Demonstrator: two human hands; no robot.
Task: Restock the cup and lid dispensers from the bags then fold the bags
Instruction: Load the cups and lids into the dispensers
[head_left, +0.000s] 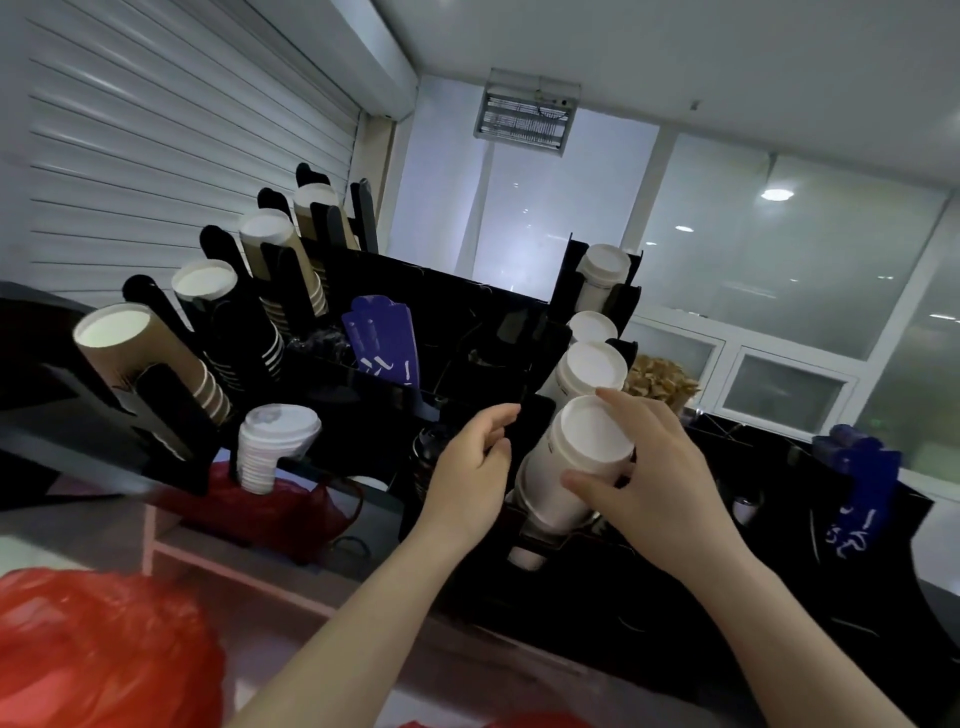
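Red plastic bag is filling the bottom left corner, blurry and getting cut off by the frame. A second red bag is lying on the worktop, half tucked under the black dispenser rack. Counting stacks: four paper cup stacks are leaning up the left side, three brown and one black, and four white stacks are climbing the right side. One short pile of white lids is sitting low in the middle. The right hand is gripping the lowest white cup stack, fingers over the top and thumb underneath. That stack is tilting in the bottom right slot, round end facing up, with the rack's frame hiding its lower end. The left hand is curling just beside a black divider, and I honestly can't tell if it's pinching anything.
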